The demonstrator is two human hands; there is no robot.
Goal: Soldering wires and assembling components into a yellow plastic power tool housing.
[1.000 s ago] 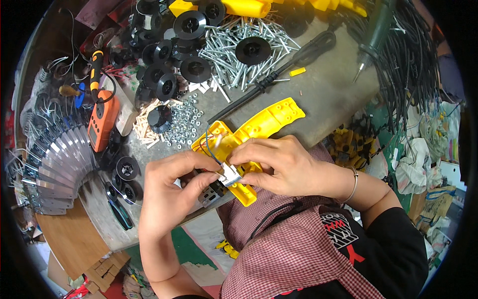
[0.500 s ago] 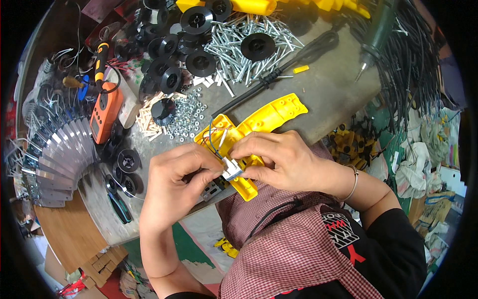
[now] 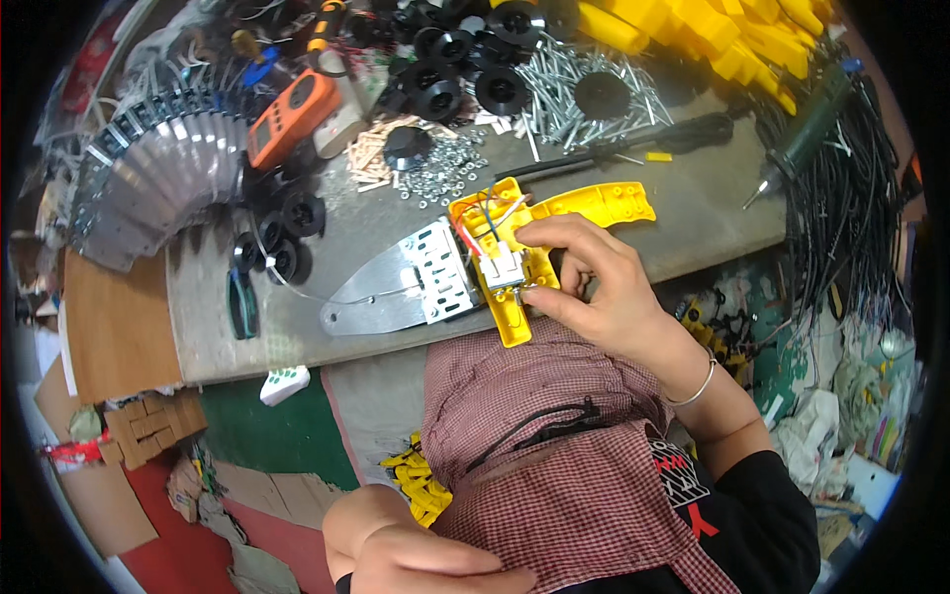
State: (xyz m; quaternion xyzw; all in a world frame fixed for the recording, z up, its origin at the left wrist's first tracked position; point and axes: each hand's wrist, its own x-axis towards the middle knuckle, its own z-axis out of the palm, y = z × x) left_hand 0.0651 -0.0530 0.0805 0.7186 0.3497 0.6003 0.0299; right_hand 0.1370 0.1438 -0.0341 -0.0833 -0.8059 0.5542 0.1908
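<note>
A yellow plastic housing half (image 3: pixel 510 322) lies near the front edge of the workbench, with red and blue wires (image 3: pixel 483 230) inside it. My right hand (image 3: pixel 599 282) pinches a small white block-shaped part (image 3: pixel 503 265) in it, index finger at the far side and thumb at the near side. A tapered grey metal plate (image 3: pixel 371 292) with a slotted white piece (image 3: pixel 445 269) on top sits against the housing's left side. Low in the picture, my left hand (image 3: pixel 435 562) is in front of the checked apron, fingers stretched out, with nothing visible in it.
Beyond the housing are a yellow handle piece (image 3: pixel 599 205), nuts (image 3: pixel 445 168), long screws (image 3: pixel 554 94) and black discs (image 3: pixel 432 92). An orange multimeter (image 3: pixel 292 119) and green-handled pliers (image 3: pixel 242 305) lie left. A green power screwdriver (image 3: pixel 811 129) hangs right, beside black cables (image 3: pixel 841 198).
My left hand has let go of the white part and dropped toward the apron, uncovering the metal plate. The right hand stays at the housing. The whole view has shifted.
</note>
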